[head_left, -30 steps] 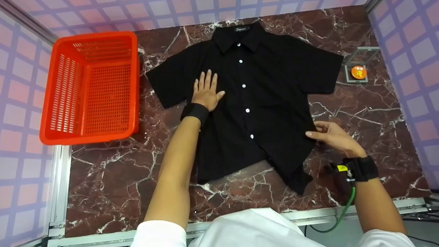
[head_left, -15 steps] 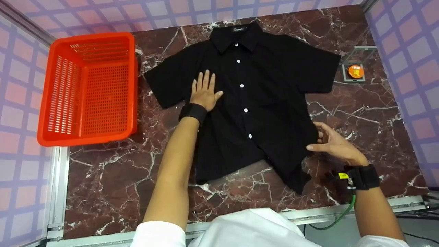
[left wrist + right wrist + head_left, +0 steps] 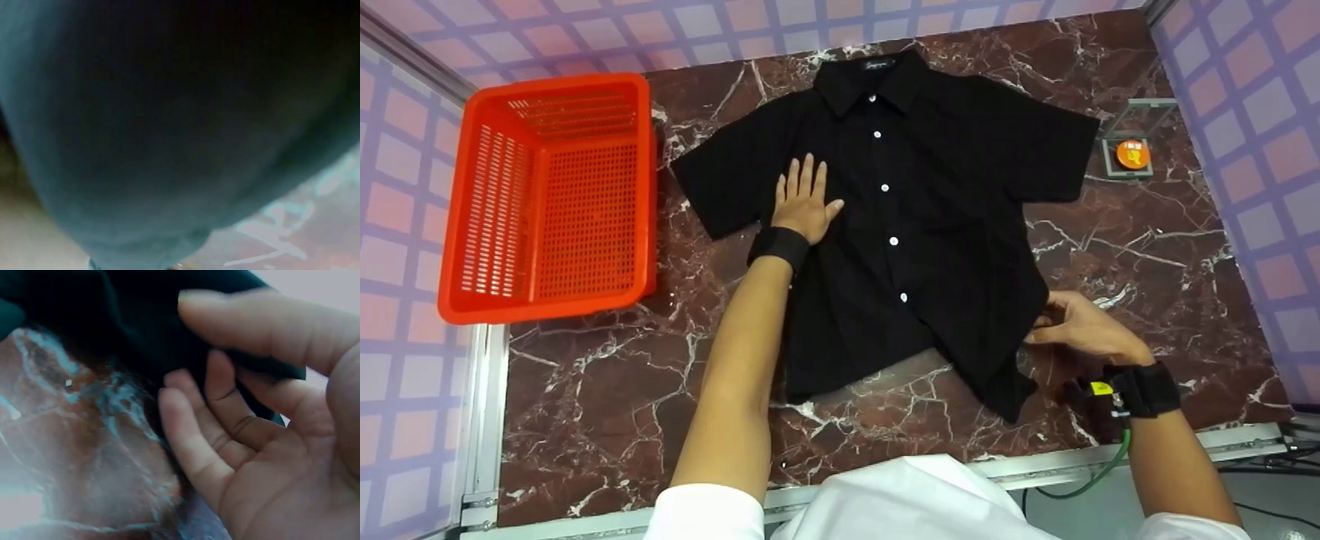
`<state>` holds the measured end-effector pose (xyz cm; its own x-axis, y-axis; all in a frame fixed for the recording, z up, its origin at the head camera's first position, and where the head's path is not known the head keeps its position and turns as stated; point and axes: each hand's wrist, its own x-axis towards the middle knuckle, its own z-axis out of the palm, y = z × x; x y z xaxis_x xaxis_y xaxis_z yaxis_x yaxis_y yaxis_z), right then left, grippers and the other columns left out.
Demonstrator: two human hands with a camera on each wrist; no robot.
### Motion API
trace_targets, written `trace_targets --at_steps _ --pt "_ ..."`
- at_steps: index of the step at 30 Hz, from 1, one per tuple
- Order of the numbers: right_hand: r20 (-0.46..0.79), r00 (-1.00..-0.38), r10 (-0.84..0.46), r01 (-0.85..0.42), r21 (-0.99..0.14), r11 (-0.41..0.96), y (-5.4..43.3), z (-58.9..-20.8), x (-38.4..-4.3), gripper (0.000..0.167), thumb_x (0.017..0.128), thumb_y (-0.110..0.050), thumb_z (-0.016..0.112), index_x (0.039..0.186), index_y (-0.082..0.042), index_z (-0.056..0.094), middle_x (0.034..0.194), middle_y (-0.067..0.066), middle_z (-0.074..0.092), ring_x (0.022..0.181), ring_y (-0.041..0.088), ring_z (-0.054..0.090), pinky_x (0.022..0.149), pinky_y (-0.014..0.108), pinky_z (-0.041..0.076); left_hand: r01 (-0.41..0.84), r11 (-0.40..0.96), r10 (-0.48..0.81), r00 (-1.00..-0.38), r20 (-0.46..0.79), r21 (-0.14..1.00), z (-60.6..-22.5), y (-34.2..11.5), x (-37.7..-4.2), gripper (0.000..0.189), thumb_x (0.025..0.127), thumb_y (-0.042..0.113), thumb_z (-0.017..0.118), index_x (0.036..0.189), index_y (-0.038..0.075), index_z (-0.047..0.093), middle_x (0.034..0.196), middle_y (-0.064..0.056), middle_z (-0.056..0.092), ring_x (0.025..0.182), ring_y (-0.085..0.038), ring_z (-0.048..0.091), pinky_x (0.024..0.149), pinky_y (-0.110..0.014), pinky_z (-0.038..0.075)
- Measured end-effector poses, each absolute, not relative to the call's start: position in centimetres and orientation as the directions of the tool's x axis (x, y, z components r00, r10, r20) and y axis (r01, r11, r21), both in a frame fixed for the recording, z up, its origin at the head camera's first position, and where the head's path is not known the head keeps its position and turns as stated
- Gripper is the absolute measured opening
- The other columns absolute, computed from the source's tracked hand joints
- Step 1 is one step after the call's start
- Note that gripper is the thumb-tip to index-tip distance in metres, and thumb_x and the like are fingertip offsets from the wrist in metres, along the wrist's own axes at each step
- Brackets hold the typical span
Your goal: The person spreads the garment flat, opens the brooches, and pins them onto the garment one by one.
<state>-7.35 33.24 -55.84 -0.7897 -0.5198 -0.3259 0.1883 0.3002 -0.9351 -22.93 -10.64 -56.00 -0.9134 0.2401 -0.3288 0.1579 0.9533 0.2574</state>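
A black short-sleeved shirt (image 3: pixel 945 165) with white buttons lies front up, collar at the far side. Its lower right side is folded askew. My left hand (image 3: pixel 804 204) rests flat on the shirt's left chest, fingers straight. Dark cloth, blurred, fills most of the left wrist view. At the shirt's right side edge, my right hand (image 3: pixel 1084 324) holds the cloth. In the right wrist view the thumb of the right hand (image 3: pixel 264 416) lies over the black shirt (image 3: pixel 146 320), with curled fingers beneath; part of the index finger is hidden by cloth.
A red plastic basket (image 3: pixel 585 217) with slotted walls stands on the left of the marbled table (image 3: pixel 600 420). At the back right, a small clear case (image 3: pixel 1140 116) with its lid raised holds an orange disc (image 3: pixel 1132 154). A green cable (image 3: pixel 1112 469) trails from the right wrist.
My right hand has slid down along the shirt's right side edge, toward the hem, and its thumb and fingers have closed together on the cloth. The left hand stays in place on the shirt.
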Motion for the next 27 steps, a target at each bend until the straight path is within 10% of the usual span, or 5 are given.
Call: trace_targets --at_steps 27 --pt "-0.296 -0.757 -0.583 0.133 -0.943 0.306 35.1 -55.3 -6.0 0.027 0.104 -0.009 0.054 0.128 0.000 0.060 0.103 0.014 0.067 0.090 0.016 0.063 0.081 0.028 0.051 0.157 0.957 0.233 -0.917 -0.324 0.246 -56.2 -10.5 -23.0 0.073 0.108 0.049 0.029 0.162 0.011 -0.001 0.168 -0.012 -0.010 0.153 -0.032 -0.012 0.122 -0.048 -0.006"
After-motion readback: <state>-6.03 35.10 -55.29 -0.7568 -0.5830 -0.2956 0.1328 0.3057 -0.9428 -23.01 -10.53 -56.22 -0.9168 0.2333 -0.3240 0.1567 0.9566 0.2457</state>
